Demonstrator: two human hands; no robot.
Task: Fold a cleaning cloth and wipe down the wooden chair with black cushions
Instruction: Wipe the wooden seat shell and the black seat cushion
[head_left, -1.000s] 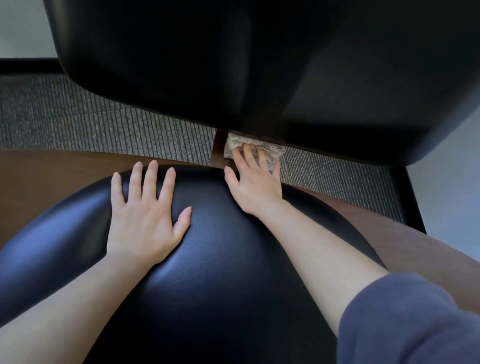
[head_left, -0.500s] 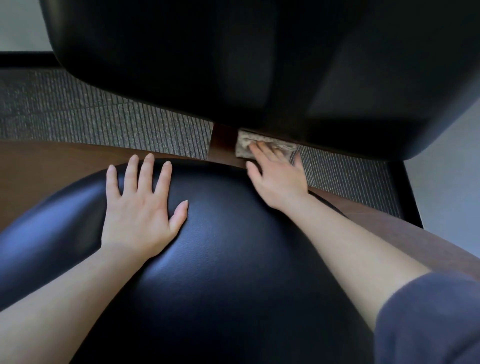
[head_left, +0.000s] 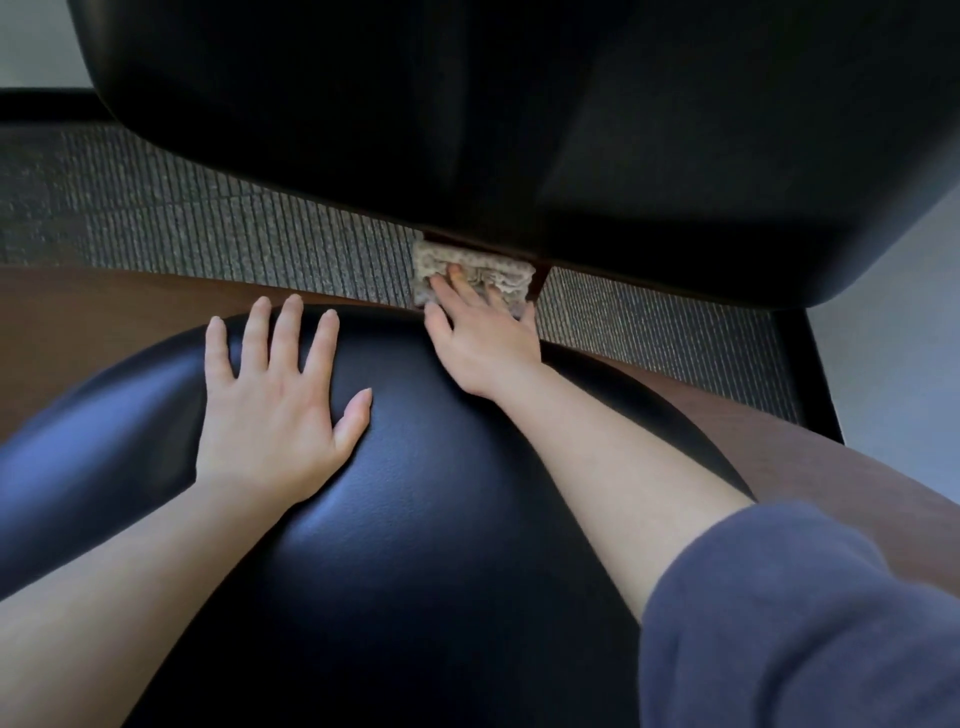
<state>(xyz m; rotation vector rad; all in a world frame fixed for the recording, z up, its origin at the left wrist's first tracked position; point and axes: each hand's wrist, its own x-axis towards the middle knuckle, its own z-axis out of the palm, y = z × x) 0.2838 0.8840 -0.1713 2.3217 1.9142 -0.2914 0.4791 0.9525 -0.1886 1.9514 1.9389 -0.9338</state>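
The chair's black seat cushion (head_left: 415, 519) fills the lower middle, with its brown wooden frame (head_left: 810, 467) showing at both sides. The black back cushion (head_left: 467, 104) hangs over the top. A folded beige patterned cloth (head_left: 498, 270) lies on the wooden post between seat and back. My right hand (head_left: 483, 338) presses the cloth there with straight fingers, fingertips partly on the fabric. My left hand (head_left: 275, 405) rests flat on the seat cushion, fingers spread.
Grey ribbed carpet (head_left: 208, 234) shows through the gap behind the seat. A dark baseboard (head_left: 41, 106) runs along the pale wall at upper left, and another black strip (head_left: 810, 374) stands at right.
My right hand slid the cloth right along the gap, then back left onto the centre post. The cloth now lies spread wider. My left hand stayed flat on the seat.
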